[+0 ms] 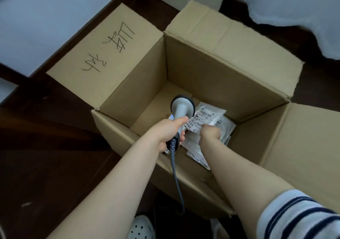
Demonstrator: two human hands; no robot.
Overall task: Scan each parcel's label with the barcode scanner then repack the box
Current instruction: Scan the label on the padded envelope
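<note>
Navy and pale stripes are seen on a sleeve (298, 218) at the nearest edge, on the right arm, and a white perforated shoe (140, 227) is seen on the dark wooden floor (46, 146).

A grey cable (177, 179) is led up from there to the barcode scanner (181, 109), which is gripped by the left hand (168, 132). Its fingers are wrapped round the handle, the thumb is laid along the top, and the dark-rimmed head is pointed down into the box (230, 69). A small blue light is shown on the scanner beside the thumb.

Just to the right, a clear plastic parcel (208, 116) is pinched at its near edge by the curled fingers of the right hand (209, 132). It is held low inside the box, with its white label turned up beside the scanner head. Barcodes and lines of print are carried on that label, but they are too small to be read. Other parcels (197, 155) are piled beneath it on the box bottom.

Further off, the brown cardboard flaps are folded outward. On the left flap (104, 54), handwritten characters in black marker are seen, though they cannot be read with certainty. Beyond the box, white fabric (294, 8) is draped at the upper right.
</note>
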